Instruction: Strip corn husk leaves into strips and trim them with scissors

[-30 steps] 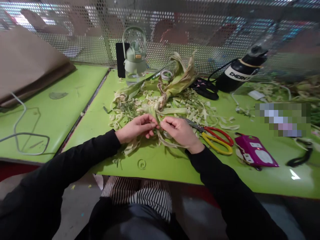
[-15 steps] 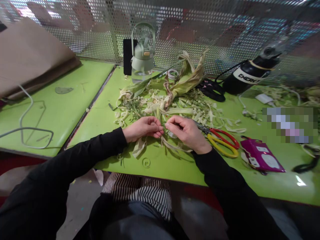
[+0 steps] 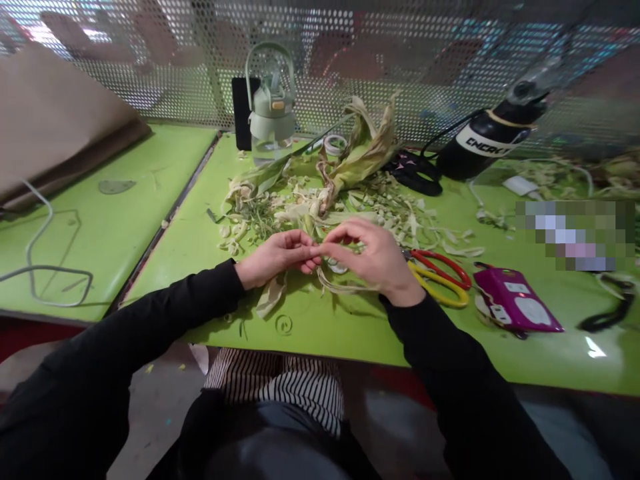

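Observation:
My left hand [image 3: 283, 258] is closed in a pinch, with pale corn husk strips [image 3: 343, 285] trailing from beneath its fingertips. My right hand [image 3: 375, 259] meets it with thumb and forefinger pinched together; what lies between these fingertips is too small to make out. A wider piece of husk [image 3: 273, 297] hangs or lies below my left hand. Just beyond both hands spreads a heap of husk scraps [image 3: 300, 200], with a large dried corn husk [image 3: 367, 157] on top. Scissors with red and yellow handles [image 3: 440, 293] lie beside my right wrist.
Behind the scraps stand a pale green water bottle [image 3: 273, 123] and a dark phone [image 3: 241, 113]. Black-handled scissors [image 3: 417, 175], a tape roll [image 3: 335, 145] and a black bottle [image 3: 483, 150] lie farther back. A purple pouch [image 3: 520, 300] is at right, brown paper [image 3: 60, 120] at left.
My right hand has turned and its fingertips have come up against my left thumb. My left hand keeps its pinch. The whole view has shifted slightly.

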{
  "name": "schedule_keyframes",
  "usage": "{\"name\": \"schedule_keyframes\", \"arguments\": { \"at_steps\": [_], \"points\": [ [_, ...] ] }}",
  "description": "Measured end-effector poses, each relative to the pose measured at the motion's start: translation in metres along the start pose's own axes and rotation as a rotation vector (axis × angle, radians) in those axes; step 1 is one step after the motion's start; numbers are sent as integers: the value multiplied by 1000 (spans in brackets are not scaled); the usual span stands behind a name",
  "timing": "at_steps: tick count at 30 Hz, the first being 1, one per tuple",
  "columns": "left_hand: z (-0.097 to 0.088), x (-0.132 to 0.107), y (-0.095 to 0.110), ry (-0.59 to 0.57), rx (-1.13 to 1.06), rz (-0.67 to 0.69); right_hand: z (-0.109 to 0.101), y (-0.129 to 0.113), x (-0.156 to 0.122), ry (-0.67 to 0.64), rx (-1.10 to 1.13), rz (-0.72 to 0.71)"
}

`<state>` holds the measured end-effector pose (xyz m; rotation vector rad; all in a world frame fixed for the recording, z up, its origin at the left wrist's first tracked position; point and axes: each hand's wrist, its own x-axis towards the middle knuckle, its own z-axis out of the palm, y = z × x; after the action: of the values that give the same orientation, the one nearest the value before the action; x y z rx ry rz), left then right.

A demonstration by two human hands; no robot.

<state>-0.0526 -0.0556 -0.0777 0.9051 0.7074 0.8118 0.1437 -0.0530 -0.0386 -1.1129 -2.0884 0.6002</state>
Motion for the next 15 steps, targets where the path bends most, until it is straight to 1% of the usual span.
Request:
{"name": "schedule_keyframes", "arguments": {
  "at_steps": [1,2,5,10,13,15],
  "points": [
    [0,1,-1,10,-18,12,0,-1,0,-46,-9,11],
    [-1,1,-1,16,-31,21,0,-2,-1,-61,-20,22],
    [0,1,0,13,-38,27,3,-1,-1,-36,-30,52],
    [-1,-1,1,34,-31,17,6,1,-2,-85,4,84],
    [-1,-2,2,40,-40,14,5,1,-1,-94,6,44],
    [-2,-3,5,46,-47,12,4,0,-1,-126,10,-2]
  ]
}}
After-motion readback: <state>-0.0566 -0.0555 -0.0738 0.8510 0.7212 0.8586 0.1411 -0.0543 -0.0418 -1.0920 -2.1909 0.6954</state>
